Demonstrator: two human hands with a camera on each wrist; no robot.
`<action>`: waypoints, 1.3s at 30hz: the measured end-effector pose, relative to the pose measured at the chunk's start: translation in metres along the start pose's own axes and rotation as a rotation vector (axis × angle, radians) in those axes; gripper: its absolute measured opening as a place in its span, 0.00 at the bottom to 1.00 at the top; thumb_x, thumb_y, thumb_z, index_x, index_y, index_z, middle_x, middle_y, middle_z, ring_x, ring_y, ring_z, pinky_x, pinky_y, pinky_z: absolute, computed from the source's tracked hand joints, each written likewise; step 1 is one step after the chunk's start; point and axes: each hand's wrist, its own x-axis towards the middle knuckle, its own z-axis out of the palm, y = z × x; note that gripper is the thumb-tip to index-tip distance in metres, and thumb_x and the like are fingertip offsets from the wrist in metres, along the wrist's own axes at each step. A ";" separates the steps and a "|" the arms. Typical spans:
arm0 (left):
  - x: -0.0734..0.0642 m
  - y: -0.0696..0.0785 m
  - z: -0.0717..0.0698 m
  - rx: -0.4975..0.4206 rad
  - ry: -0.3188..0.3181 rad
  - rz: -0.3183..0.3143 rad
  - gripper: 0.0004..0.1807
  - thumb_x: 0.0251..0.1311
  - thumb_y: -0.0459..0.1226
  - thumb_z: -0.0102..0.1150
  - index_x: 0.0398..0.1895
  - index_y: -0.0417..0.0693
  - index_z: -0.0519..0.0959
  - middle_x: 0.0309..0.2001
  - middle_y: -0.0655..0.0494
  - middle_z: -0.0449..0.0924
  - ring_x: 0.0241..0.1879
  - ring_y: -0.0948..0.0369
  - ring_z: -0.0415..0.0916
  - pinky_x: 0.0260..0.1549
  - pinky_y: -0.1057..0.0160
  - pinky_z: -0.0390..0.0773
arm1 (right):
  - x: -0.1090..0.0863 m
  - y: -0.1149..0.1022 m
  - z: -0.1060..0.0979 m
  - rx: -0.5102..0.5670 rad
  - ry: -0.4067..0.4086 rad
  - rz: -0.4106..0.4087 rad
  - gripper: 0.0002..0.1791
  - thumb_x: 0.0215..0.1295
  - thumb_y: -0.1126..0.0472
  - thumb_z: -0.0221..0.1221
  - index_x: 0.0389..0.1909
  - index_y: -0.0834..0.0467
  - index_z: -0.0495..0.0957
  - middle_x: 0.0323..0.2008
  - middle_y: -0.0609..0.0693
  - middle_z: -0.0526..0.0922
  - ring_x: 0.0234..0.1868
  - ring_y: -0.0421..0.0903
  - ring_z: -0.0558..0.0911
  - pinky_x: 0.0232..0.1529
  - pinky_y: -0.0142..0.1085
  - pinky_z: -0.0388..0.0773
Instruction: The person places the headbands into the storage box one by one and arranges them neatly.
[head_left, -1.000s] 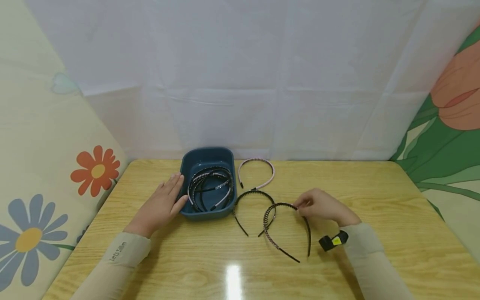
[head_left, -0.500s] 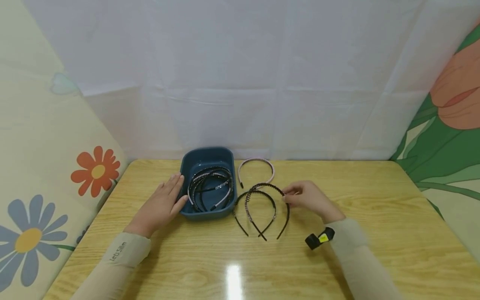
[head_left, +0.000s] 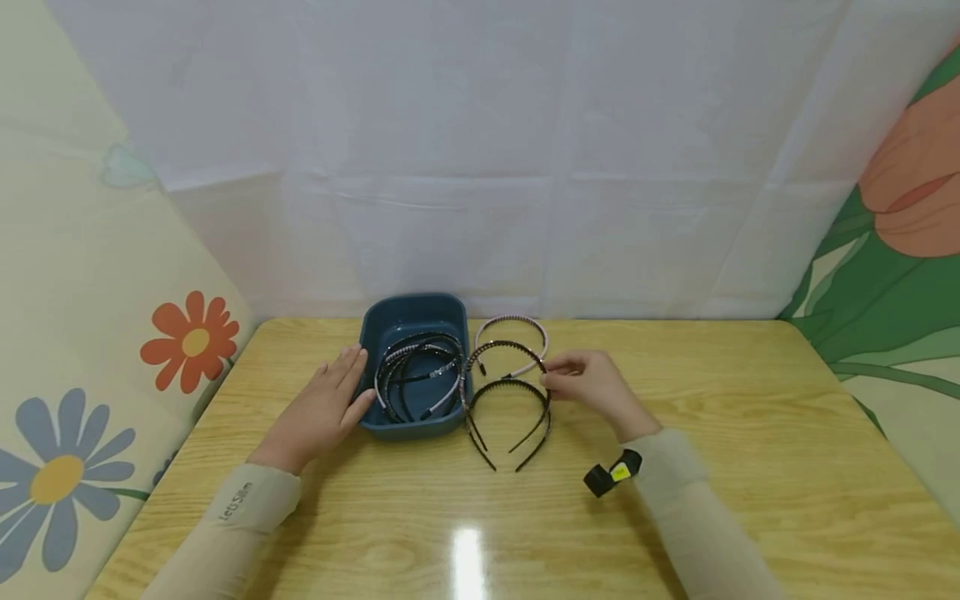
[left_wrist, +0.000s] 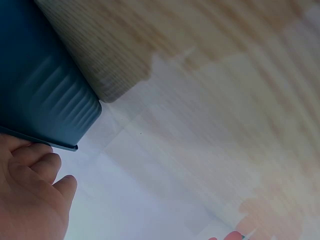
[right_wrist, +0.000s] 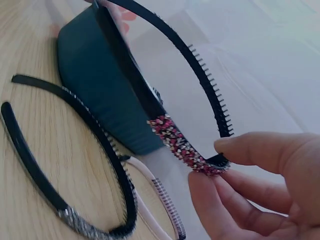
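Observation:
My right hand [head_left: 592, 387] pinches a black toothed headband with pink and silver stones [right_wrist: 175, 142] between thumb and fingers, at its curve. It is held up beside the blue plastic bin [head_left: 412, 310], its left side overlapping the bin's right rim in the head view. Several black and pale headbands [head_left: 420, 337] lie tangled inside the bin. My left hand [head_left: 318, 408] rests against the bin's left side, fingers straight, fingertips at the rim. Under the held headband, a black headband with silver stones [right_wrist: 82, 225] lies on the table. Behind it is a pale pink toothed headband [head_left: 546, 337].
The wood-grain table [head_left: 712, 483] ends at a white cloth backdrop [head_left: 600, 167]. Flower-patterned cloths hang at left and right. A black wrist device with a yellow mark [head_left: 615, 472] sits at the right cuff.
My right hand has carried the stone-covered headband leftward and farther back, from the right of the table to beside the bin. The left hand and bin have stayed in place.

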 end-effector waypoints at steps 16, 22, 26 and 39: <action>-0.002 0.002 -0.001 0.002 0.003 -0.003 0.40 0.79 0.51 0.42 0.79 0.31 0.48 0.79 0.33 0.44 0.78 0.39 0.42 0.74 0.37 0.46 | 0.011 -0.019 0.039 0.100 0.043 0.013 0.19 0.64 0.67 0.67 0.54 0.72 0.80 0.41 0.60 0.87 0.36 0.50 0.88 0.48 0.48 0.86; -0.002 0.003 -0.002 0.000 0.011 0.000 0.40 0.79 0.51 0.43 0.79 0.31 0.49 0.79 0.33 0.45 0.78 0.39 0.42 0.74 0.36 0.47 | 0.016 -0.026 0.052 0.150 0.105 -0.029 0.16 0.63 0.70 0.67 0.50 0.74 0.81 0.40 0.64 0.87 0.40 0.59 0.88 0.43 0.44 0.87; -0.002 0.003 -0.002 0.007 0.009 -0.001 0.40 0.79 0.51 0.42 0.79 0.31 0.49 0.79 0.33 0.45 0.78 0.39 0.43 0.74 0.36 0.47 | 0.019 -0.029 0.060 0.159 0.145 -0.036 0.16 0.63 0.70 0.67 0.50 0.73 0.82 0.40 0.64 0.87 0.35 0.49 0.89 0.43 0.44 0.87; 0.000 0.003 -0.002 0.003 -0.009 -0.007 0.40 0.79 0.51 0.41 0.79 0.31 0.47 0.79 0.33 0.43 0.79 0.39 0.40 0.74 0.36 0.45 | 0.025 -0.042 0.084 0.155 0.227 -0.117 0.13 0.59 0.72 0.68 0.44 0.74 0.83 0.37 0.68 0.86 0.32 0.46 0.88 0.35 0.36 0.87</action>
